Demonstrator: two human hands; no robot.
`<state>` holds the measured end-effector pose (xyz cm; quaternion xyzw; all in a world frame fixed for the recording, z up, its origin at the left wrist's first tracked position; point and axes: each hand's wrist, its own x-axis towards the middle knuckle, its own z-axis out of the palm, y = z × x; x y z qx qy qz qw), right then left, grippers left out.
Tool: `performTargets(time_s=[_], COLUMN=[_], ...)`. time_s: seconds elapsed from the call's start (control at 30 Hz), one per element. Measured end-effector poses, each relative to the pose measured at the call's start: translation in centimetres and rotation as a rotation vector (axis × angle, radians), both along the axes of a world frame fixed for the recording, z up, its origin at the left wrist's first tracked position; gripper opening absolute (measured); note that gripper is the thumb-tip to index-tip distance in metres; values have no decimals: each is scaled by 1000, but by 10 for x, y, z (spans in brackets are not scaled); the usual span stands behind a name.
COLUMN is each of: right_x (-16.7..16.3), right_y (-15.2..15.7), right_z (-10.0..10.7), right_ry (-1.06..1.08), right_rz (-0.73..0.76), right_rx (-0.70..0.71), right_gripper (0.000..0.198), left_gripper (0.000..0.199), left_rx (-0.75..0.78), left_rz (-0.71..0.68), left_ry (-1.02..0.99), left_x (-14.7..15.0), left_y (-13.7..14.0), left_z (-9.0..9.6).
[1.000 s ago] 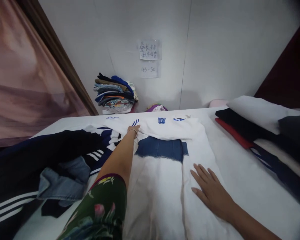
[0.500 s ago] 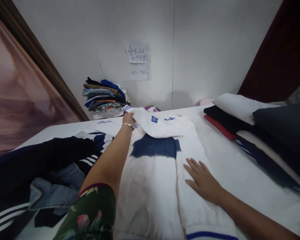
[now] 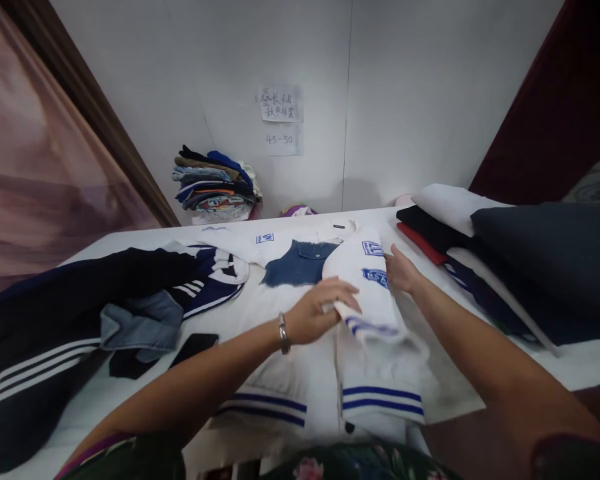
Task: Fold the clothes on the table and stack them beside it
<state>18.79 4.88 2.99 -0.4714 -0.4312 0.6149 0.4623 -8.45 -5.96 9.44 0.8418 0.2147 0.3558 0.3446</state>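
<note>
A white jacket (image 3: 325, 353) with a dark blue denim panel (image 3: 290, 263) across the chest lies spread on the white table in front of me. Its right-hand sleeve (image 3: 365, 287), with blue badges and a blue-striped cuff, is folded down over the jacket's side. My left hand (image 3: 320, 310), with a bracelet at the wrist, pinches that sleeve near its cuff. At the sleeve's upper outer edge is my right hand (image 3: 401, 268), its thumb raised and its fingers against the cloth, partly hidden. The other sleeve (image 3: 230, 240) stretches out to the far left.
On the left lie dark clothes (image 3: 80, 293) with white stripes and a denim piece (image 3: 140, 327). Folded garments (image 3: 535, 267) are piled on the right. Behind the table stands a stack of folded clothes (image 3: 215, 183), and handwritten paper signs (image 3: 283, 120) hang on the wall.
My left hand has drawn the sleeve cuff from the far left down toward me and rightward. My right hand has gone from lying flat on the jacket's right side up to the sleeve's outer edge.
</note>
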Motion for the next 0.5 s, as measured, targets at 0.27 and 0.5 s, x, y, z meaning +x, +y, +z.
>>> performTargets(time_s=[0.27, 0.5], right_x=[2, 8], right_y=[44, 58], right_z=[-12, -28], right_ry=[-5, -202], right_rz=[-129, -294], right_rx=[-112, -89], right_gripper=[25, 60], left_gripper=[35, 38], left_rx=[-148, -200], left_rz=[169, 187], left_ry=[121, 201], left_x=[22, 30], left_y=[-52, -58], left_z=[-95, -108])
